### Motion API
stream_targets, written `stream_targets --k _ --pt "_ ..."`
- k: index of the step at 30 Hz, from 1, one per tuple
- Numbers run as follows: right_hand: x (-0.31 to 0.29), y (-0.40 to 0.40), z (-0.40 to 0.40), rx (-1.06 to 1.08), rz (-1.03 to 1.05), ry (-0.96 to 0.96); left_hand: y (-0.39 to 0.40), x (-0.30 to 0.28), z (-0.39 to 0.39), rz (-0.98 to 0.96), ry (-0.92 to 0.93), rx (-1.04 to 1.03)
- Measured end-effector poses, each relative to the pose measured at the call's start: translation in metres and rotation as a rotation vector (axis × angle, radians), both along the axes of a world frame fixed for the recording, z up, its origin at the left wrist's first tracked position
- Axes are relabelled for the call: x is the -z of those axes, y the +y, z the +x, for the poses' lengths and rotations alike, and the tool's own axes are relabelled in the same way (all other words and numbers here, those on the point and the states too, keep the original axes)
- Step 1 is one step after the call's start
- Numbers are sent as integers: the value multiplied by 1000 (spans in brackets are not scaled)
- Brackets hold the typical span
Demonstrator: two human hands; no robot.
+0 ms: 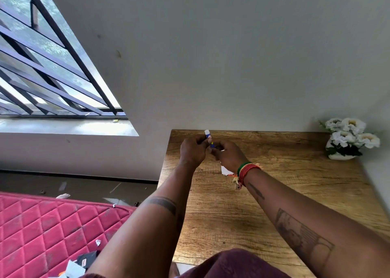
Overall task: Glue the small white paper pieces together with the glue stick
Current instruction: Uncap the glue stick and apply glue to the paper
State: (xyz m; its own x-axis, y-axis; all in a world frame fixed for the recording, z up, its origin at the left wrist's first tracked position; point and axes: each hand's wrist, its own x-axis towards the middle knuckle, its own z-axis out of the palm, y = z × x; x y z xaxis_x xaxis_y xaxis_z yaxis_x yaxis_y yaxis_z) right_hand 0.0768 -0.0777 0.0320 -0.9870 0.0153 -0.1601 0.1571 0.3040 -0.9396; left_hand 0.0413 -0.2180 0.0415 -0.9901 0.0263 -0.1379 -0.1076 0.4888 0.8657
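Observation:
A small glue stick [209,138] with a white cap and a blue body stands upright between both hands, above the far left part of the wooden table [274,193]. My left hand [193,152] grips its upper part from the left. My right hand [229,154], with coloured thread bands on the wrist, holds its lower end from the right. Small white paper pieces [225,170] lie on the table just under my right wrist, partly hidden by it.
A white pot of white flowers [348,139] stands at the table's far right corner by the wall. A red quilted mattress [52,231] with paper scraps and a black packet lies left of the table. A barred window [48,70] is at the far left.

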Motion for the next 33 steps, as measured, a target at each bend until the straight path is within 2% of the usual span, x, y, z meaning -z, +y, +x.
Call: stream_targets --k 2,6,10,15,20,24,29,33 --pt "-1 1 1 -36 14 11 -1 0 0 -17 8 11" --pt "8 3 -5 59 95 20 2 1 2 -13 20 26" --pt "8 5 -3 45 0 -10 4 0 0 -6 13 17" --pt "13 6 -4 66 81 6 5 3 1 -20 32 27" --pt "14 8 -3 56 9 -15 6 5 -1 -13 12 14" --pt "23 9 -8 79 50 -39 4 7 -2 -7 15 23" --pt "34 5 -12 49 67 -84 -6 18 1 -86 31 23" --pt "50 -7 -18 10 98 -149 -22 35 4 -151 -25 23"
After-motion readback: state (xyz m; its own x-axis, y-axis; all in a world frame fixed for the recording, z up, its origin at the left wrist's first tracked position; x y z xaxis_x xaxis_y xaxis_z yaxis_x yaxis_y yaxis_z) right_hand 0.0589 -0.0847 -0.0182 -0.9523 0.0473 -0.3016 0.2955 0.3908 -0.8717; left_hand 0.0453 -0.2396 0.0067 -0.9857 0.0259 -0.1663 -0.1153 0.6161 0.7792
